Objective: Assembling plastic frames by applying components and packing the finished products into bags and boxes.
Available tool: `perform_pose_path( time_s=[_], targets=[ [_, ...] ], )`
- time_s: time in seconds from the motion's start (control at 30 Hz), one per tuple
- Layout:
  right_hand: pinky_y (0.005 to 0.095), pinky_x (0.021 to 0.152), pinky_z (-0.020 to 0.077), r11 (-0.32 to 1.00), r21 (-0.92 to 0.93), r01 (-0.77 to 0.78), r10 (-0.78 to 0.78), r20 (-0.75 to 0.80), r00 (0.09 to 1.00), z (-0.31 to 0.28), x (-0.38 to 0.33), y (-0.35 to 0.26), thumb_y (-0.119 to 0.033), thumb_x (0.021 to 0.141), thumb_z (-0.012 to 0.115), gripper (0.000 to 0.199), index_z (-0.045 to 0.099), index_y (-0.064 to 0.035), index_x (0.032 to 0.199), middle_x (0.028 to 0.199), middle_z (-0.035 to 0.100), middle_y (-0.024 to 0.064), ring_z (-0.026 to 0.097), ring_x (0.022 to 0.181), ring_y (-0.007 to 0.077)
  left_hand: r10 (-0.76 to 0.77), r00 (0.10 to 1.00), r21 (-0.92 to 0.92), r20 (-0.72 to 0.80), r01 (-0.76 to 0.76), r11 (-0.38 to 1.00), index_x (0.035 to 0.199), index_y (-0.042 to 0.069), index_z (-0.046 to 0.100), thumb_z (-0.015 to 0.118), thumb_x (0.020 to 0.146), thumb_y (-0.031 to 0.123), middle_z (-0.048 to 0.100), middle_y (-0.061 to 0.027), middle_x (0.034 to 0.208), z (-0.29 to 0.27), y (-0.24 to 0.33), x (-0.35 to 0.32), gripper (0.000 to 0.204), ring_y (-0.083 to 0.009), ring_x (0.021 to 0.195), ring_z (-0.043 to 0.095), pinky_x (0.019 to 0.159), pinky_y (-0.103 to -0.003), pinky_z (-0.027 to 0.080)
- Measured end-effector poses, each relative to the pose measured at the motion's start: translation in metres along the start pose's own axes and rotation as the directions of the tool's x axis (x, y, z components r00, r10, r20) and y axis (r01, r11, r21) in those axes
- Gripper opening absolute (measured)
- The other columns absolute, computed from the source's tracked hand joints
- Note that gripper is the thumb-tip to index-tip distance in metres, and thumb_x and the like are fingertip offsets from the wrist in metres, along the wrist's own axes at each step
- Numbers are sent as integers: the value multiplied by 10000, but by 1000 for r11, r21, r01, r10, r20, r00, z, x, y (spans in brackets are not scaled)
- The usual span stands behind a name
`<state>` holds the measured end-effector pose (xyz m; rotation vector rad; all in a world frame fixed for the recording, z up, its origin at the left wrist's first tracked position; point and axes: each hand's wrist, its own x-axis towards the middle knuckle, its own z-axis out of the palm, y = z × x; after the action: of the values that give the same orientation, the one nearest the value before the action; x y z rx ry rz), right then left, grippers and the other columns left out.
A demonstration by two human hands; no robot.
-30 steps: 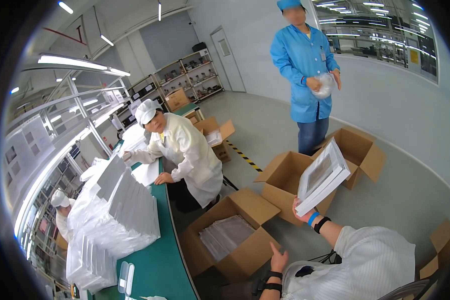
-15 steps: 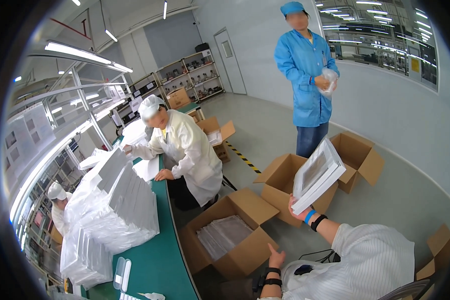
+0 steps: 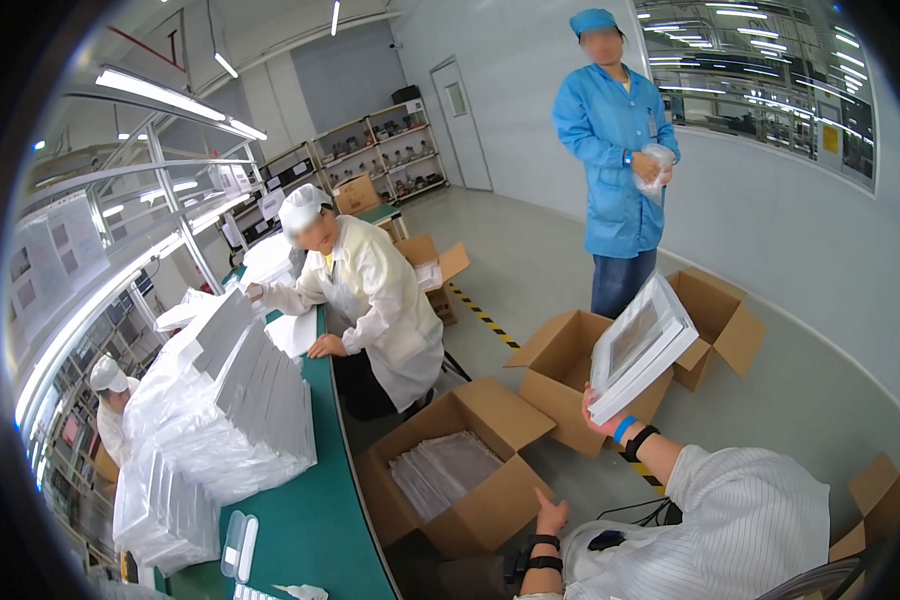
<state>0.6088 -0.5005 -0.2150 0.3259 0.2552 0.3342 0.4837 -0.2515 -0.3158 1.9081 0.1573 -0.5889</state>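
Gripped at its lower corner by my right hand (image 3: 602, 414) is a white rectangular frame (image 3: 644, 350) with a clear window, held tilted; it looks like a stack of thin frames. It hangs above an open cardboard box (image 3: 560, 400). My left hand (image 3: 551, 513) holds nothing, its index finger and thumb stretched apart, beside another open cardboard box (image 3: 500, 500). Inside that box lie several flat pieces in clear plastic (image 3: 444, 472).
A green workbench (image 3: 325, 500) runs along my left, bearing tall stacks of white plastic-wrapped pieces (image 3: 255, 420). A person in white (image 3: 390, 300) leans at the bench; another in blue (image 3: 615, 160) stands beyond the boxes holding clear plastic. A third box (image 3: 735, 345) stands open at right.
The white frame and my right hand have shifted very slightly to the right. My left hand stays where it was, and the view has moved a little.
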Motion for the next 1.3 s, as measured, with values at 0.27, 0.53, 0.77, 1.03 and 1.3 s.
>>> perform_pose_path(
  time_s=[0.27,0.53,0.77,1.03,1.3],
  targets=[
    [347,752,556,999,-51,0,1,22,1000,7,6,2,-289,981,501,327,646,-24,1104,873,679,111,649,777,230,-4,1000,-31,8,5,1000,1582,75,97,589,884,284,689,-177,790,-1,-13,10,879,-243,627,674,597,-362,545],
    [341,756,559,999,-47,10,-10,12,1000,15,2,4,-287,981,498,326,653,-26,1101,889,680,99,647,765,223,-24,1000,-51,19,25,998,1478,25,407,575,908,278,701,-137,830,3,-23,16,645,-215,637,672,594,-350,544],
    [341,740,564,998,-57,22,-22,10,1000,27,0,12,-281,985,487,336,650,-19,1115,875,674,95,650,761,214,-30,996,-97,85,38,995,1509,61,367,541,959,251,657,-71,850,-5,-25,21,607,-158,654,627,543,-295,492],
    [340,741,563,997,-79,21,-20,8,1000,27,-5,12,-274,981,492,330,642,-7,1103,872,669,108,649,780,225,-18,995,-106,96,28,994,1463,32,449,556,945,273,710,-103,871,7,-21,26,581,-176,666,671,585,-322,526],
    [350,741,561,995,-94,-11,16,51,999,28,-3,13,-268,981,498,309,616,-18,1119,849,638,89,636,783,224,-40,996,-103,82,48,993,1461,44,457,549,952,270,716,-113,916,0,-24,21,564,-170,688,672,591,-314,524]
  ],
)
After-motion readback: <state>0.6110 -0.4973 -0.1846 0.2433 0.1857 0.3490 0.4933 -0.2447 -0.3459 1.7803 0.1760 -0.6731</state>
